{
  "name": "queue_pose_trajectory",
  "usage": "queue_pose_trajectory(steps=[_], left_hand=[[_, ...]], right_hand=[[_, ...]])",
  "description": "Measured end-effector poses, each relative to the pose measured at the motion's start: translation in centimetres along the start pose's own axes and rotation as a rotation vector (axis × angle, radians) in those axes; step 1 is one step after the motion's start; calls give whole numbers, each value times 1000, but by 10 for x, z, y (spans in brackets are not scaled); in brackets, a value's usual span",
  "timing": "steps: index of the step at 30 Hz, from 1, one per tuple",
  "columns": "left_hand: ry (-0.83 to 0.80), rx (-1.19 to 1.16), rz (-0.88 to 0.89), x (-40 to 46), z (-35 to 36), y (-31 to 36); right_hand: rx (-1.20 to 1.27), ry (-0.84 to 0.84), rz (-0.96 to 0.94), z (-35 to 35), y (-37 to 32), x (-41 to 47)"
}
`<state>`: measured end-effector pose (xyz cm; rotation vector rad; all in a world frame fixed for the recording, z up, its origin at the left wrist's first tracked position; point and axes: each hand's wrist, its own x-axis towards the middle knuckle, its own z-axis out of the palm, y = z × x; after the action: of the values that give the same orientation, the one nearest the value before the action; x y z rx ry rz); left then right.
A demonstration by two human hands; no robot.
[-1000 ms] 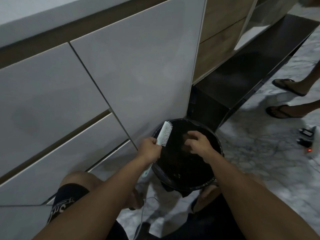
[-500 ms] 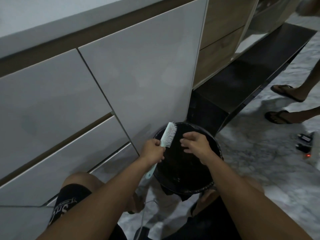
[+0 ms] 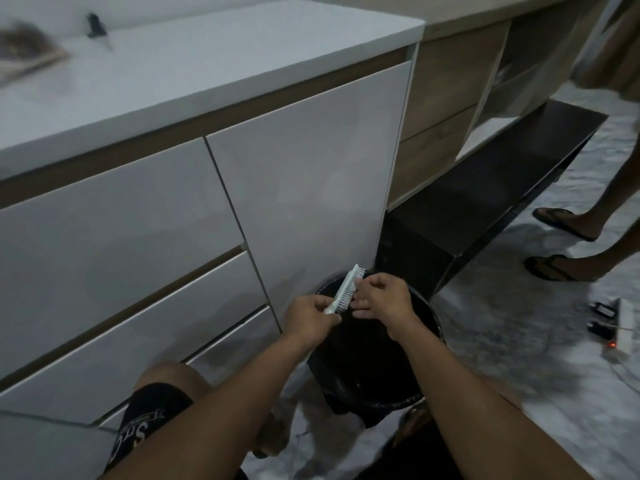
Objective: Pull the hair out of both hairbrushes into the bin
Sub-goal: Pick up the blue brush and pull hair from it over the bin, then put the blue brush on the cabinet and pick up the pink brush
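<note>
A white hairbrush [image 3: 346, 292] with pale bristles is held over a black round bin [image 3: 408, 386] on the floor. My left hand [image 3: 308, 318] grips its handle, with the head tilted up and away from me. My right hand [image 3: 384, 297] is at the bristle side, fingers pinched against the bristles. Whether hair is between those fingers is too small to tell. On the white countertop at the far left lies a blurred wooden object with a dark hairy mass [image 3: 24, 46], possibly a second brush.
White cabinet drawers [image 3: 138, 254] stand just left of the bin. A dark low shelf [image 3: 485, 188] runs behind it. Another person's feet in sandals [image 3: 554, 244] are at the right. A power strip with plugs [image 3: 613, 323] lies on the marble floor.
My right hand has moved from over the bin to the brush's bristles. The brush is held a little higher. My view has tilted up, and the countertop has come into sight.
</note>
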<state>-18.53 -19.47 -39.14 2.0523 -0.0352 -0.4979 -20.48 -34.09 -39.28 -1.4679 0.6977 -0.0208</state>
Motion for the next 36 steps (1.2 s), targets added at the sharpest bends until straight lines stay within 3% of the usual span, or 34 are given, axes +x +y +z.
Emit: queue_pose_trajectory(steps=[7, 13, 17, 22, 26, 29, 33, 36], left_hand=[[66, 97, 125, -14, -20, 16], [162, 93, 222, -23, -57, 49], [202, -49, 293, -32, -96, 90], [255, -116, 442, -57, -154, 143], [344, 53, 514, -76, -197, 170], [512, 154, 551, -85, -228, 182], [646, 179, 517, -85, -267, 190], [664, 191, 453, -78, -295, 194]], right_hand=[[-79, 253, -61, 2, -26, -3], [129, -84, -40, 11, -78, -23], [245, -208, -185, 25, -139, -44], [267, -188, -440, 47, -226, -74], [271, -137, -579, 75, -289, -92], [258, -117, -639, 101, -322, -97], [165, -110, -695, 142, -351, -96], [57, -244, -678, 170, -363, -95]])
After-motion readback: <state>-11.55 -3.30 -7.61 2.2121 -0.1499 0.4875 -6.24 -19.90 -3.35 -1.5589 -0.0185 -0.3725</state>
